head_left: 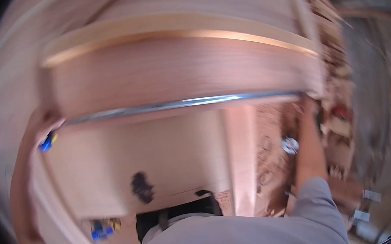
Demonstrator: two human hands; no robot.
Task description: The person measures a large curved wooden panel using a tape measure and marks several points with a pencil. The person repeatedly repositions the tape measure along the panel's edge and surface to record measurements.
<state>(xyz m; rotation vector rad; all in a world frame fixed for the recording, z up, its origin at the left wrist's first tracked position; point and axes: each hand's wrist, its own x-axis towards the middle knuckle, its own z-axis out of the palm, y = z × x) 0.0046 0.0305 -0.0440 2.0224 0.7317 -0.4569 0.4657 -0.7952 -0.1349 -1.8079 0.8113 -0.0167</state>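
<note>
A long shiny silver strip stretches level across the near edge of a reddish wooden panel. At its left end my left hand is closed, thumb against the strip. A small blue and yellow object shows just under that hand; blur hides its kind and whether I grip it. My right hand is closed at the strip's other end, by the panel's right side, its fingers smeared. A pale wooden batten runs across the panel farther away.
Below the strip lies a pale board with a dark patch. A reddish upright plank stands right of it. Another blue and yellow item lies low on the left. Wood scraps and a white disc lie right.
</note>
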